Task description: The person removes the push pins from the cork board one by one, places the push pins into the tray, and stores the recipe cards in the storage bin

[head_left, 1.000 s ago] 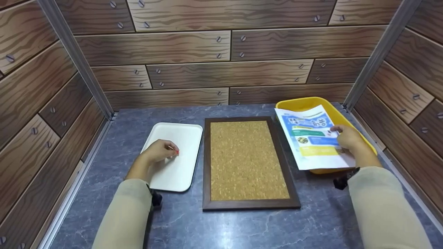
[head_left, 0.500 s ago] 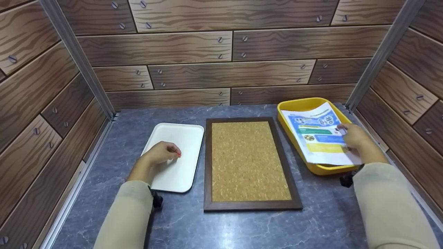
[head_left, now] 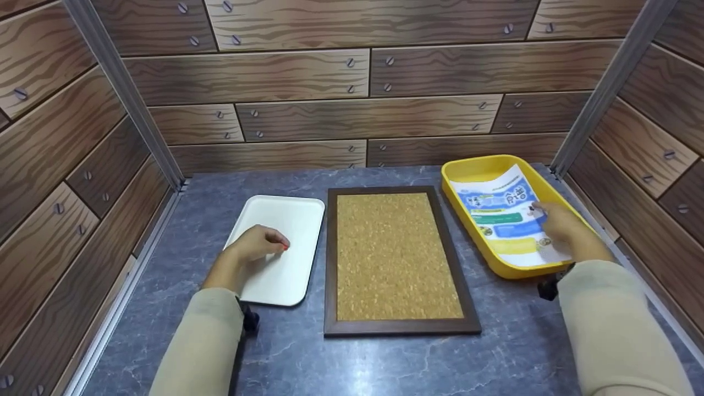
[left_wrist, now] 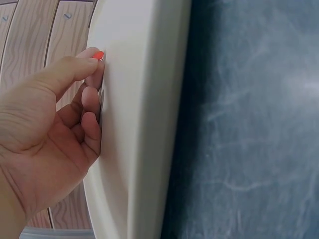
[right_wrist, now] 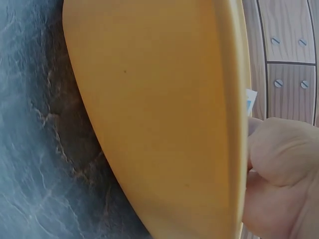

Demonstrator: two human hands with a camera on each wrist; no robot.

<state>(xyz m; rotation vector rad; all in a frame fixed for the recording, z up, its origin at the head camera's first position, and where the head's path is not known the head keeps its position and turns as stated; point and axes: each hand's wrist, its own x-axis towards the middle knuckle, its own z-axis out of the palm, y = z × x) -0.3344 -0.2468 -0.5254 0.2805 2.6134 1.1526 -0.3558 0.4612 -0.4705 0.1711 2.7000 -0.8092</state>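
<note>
My left hand (head_left: pixel 258 242) is over the white tray (head_left: pixel 294 214), pinching a small red push pin (left_wrist: pixel 98 55) between thumb and forefinger. In the left wrist view the other fingers curl beside the tray's surface. At the right, a printed sheet of paper (head_left: pixel 509 217) with blue, green and yellow blocks lies inside the yellow tray (head_left: pixel 459 212). My right hand (head_left: pixel 558 223) is over the sheet's right side, a fingertip at the print. The tray wall hides its fingers in the right wrist view, so I cannot tell whether they still grip the paper.
Between the two trays lies a cork board (head_left: pixel 396 256) with a dark brown frame (head_left: pixel 404 328). All stand on a dark marbled table (head_left: pixel 291 352). Wood-print panels (head_left: pixel 297 77) wall in the back and both sides.
The sheet, held over the yellow tray's left rim a second ago, has moved right and down into it with my right hand. My left hand stays over the white tray with the pin.
</note>
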